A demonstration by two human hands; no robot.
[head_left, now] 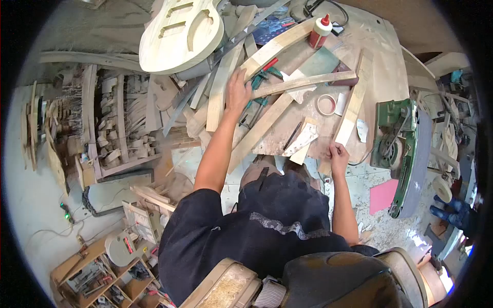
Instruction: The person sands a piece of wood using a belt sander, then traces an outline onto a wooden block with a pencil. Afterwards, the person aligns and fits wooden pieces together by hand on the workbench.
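My left hand (238, 93) is closed around the near end of a curved wooden strip (280, 44) on the workbench. A thinner bowed wooden strip (308, 82) has its left end right beside that hand. My right hand (338, 158) is at the bench's front edge, its fingers pinched at the near end of a straight wooden strip (354, 105). Between the hands are a roll of tape (326, 104), a dark pencil-like stick (292, 135) and a white torn paper (303, 139) on a small wood piece. Green clamps (258, 87) lie near my left hand.
A glue bottle with a red cap (320, 32) stands at the back of the workbench (382, 56). To the left is a pale guitar body (179, 36). A green belt sander (398, 149) stands at the right. Wood offcuts (110, 138) fill the left rack.
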